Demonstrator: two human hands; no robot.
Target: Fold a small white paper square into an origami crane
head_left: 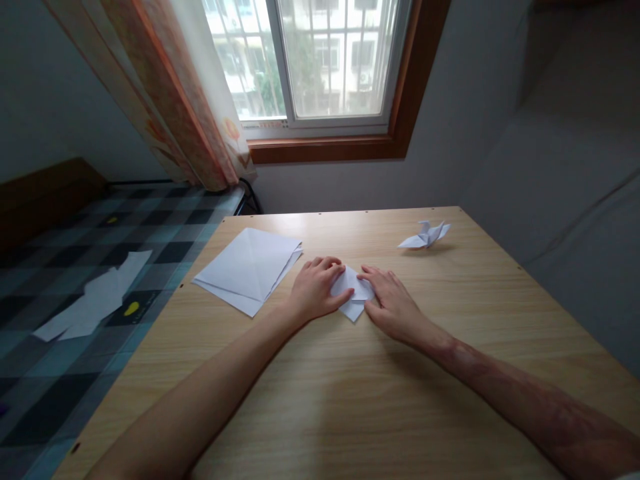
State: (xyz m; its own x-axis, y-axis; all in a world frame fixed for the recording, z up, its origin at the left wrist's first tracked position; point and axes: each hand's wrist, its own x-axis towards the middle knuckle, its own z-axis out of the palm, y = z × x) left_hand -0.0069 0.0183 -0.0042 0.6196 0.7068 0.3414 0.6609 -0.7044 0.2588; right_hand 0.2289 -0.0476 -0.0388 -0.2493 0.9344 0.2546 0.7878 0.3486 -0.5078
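Observation:
A small folded sheet of white paper (358, 288) lies on the wooden table between my two hands, with one pointed corner toward me. My left hand (320, 287) holds its left side; the thumb rests across the paper and the fingers curl along its upper left edge. At the right side, my right hand (395, 300) grips the paper, its index finger on top and its thumb by the right corner. Parts of the paper's left and right edges are hidden under my fingers.
Left of my hands lies a stack of white square paper (250, 267). A folded paper crane (425, 236) stands at the table's (310, 413) back right. Paper scraps (100, 297) lie on the checkered bed (45, 267) at the left. A window is beyond the table.

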